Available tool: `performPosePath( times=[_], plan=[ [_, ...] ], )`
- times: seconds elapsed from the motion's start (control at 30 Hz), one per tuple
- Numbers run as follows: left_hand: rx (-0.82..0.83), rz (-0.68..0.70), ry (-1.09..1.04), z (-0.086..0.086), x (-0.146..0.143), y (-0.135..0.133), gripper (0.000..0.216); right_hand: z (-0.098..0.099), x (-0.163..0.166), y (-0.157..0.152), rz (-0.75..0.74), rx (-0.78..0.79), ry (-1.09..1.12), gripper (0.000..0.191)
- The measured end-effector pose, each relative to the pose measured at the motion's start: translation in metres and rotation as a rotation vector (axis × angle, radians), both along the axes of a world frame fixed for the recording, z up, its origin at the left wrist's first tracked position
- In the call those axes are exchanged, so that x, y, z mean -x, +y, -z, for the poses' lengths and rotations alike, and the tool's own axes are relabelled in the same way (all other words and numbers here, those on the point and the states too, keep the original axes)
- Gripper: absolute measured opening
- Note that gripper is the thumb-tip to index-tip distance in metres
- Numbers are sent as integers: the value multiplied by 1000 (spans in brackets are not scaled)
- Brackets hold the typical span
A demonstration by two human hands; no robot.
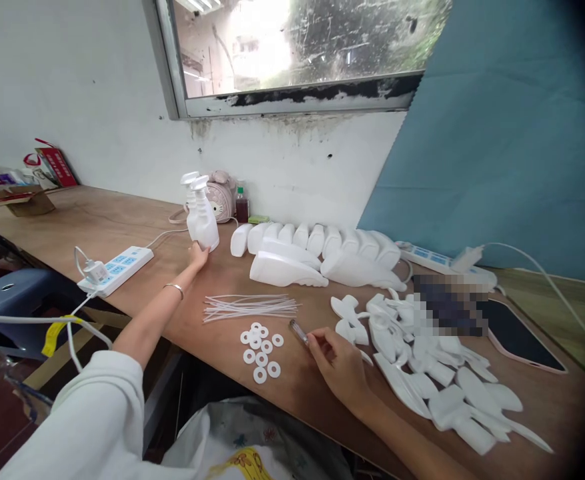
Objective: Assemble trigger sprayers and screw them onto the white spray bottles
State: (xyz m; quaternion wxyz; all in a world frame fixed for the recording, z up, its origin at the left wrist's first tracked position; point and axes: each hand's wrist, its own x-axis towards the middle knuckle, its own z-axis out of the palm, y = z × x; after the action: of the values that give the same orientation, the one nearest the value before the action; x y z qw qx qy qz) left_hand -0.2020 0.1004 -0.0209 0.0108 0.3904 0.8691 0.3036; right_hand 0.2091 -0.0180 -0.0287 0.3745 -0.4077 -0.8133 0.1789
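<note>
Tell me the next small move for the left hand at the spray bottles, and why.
Probably let go and draw back: the left hand touches the base of the upright white plastic spray bottle, which stands on the brown wooden table; the right hand holds a small clear tool.

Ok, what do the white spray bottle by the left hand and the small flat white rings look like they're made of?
White spray bottle: likely opaque plastic, smooth with a soft sheen and moulded trigger head. Small flat white rings: thin, matte washers, probably plastic or rubber; the look cannot settle which. The left hand touches the bottle's base.
</note>
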Motion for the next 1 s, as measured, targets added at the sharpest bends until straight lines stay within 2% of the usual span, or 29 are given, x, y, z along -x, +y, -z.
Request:
performPosePath(
  times=[0.13, 0.23, 0.33, 0.4, 0.53, 0.6, 0.67, 0.8, 1.0],
  plan=[
    [32, -34, 27, 3, 2, 15, 43, 3, -1, 5, 17, -217, -87, 24],
    [79, -14, 65, 6, 5, 17, 47, 1, -3, 9, 58, -287, -139, 23],
    [128, 31, 128, 9, 7, 6, 51, -5, -7, 15, 145, -328, -251, 18],
    [165, 72, 167, 11, 7, -8, 50, -9, -9, 20, 238, -355, -366, 14],
    [248, 242, 208, 17, 10, -42, 48, -10, -13, 28, 432, -356, -574, 31],
    [283, 326, 223, 19, 12, -59, 47, -8, -14, 29, 448, -335, -645, 32],
    [308, 367, 241, 20, 12, -77, 49, -7, -15, 29, 423, -317, -692, 24],
    [336, 377, 279, 25, -1, -117, 52, -9, -15, 28, 370, -298, -717, 10],
    [325, 291, 316, 35, -38, -171, 55, -9, -15, 28, 420, -326, -691, 17]
  ],
)
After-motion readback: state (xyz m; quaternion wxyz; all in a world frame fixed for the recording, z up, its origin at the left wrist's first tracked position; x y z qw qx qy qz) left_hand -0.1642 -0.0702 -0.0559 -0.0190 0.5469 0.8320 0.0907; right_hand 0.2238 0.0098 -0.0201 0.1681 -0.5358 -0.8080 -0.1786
